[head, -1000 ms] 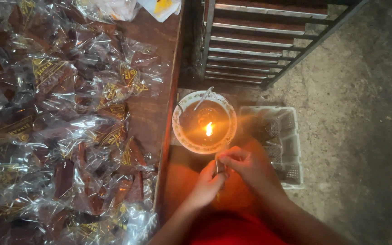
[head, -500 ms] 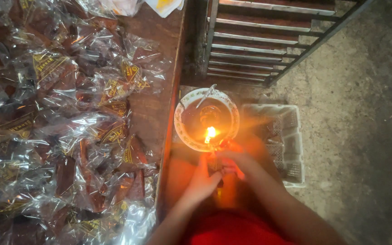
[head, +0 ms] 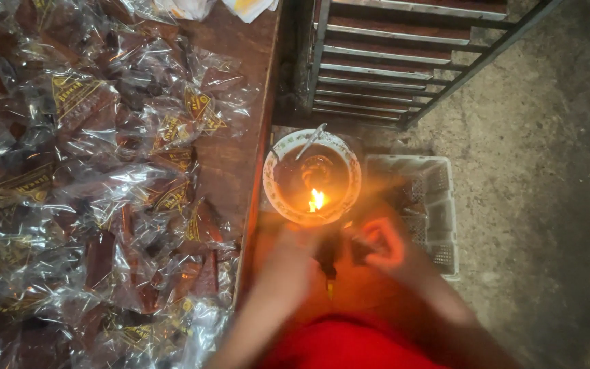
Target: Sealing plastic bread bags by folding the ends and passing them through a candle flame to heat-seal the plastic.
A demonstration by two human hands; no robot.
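Both hands are working just below the flame (head: 317, 199): the left hand (head: 293, 254) and right hand (head: 380, 242) are pinching a small dark packet (head: 329, 251), blurred, likely light, crinkly and slippery, best held by its edges. The bowl (head: 276, 179) is sitting close ahead, with wrapped packets (head: 104, 171) crowding the desk (head: 237, 147).

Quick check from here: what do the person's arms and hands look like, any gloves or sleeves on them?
Both hands are bare: no gloves show on the left hand or the right hand. The forearms are bare too, with no sleeves reaching them. No watch, ring or band can be made out, though motion blur hides fine detail. Red clothing shows at the bottom edge.
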